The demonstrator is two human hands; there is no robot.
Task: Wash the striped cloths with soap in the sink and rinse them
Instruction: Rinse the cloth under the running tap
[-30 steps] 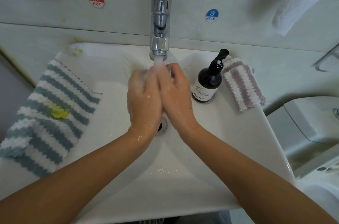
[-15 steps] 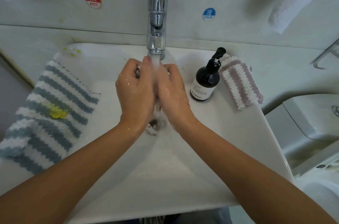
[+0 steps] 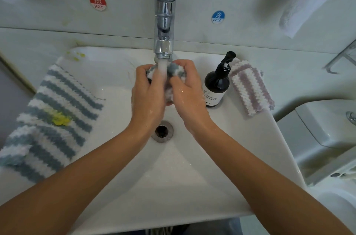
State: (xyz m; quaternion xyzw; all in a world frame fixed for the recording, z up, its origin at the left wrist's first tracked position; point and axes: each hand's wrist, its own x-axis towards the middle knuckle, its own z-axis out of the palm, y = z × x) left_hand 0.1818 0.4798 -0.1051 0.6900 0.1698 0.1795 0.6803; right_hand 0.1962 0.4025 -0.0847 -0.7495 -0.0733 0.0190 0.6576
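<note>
both hands, the left hand [image 3: 148, 96] and right hand [image 3: 189, 92], clench a balled blue-striped cloth [image 3: 174, 73] right under the running tap [image 3: 163, 23], at twelve o'clock from the drain [image 3: 162, 131], presumably so the stream flushes the suds out.

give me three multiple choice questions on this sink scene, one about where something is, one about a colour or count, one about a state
1. Where is the soap bottle?
A. on the sink's right rim
B. in the basin
C. on the floor

2. What colour is the stain on the blue striped cloth lying at left?
A. red
B. yellow
C. black

3. What is the faucet doing?
A. shut off
B. dripping
C. running

Answers:
1. A, it stands beside the purple striped cloth.
2. B, a yellow smear shows mid-cloth.
3. C, a stream hits the bunched cloth gripped by the left hand and right hand.
</note>
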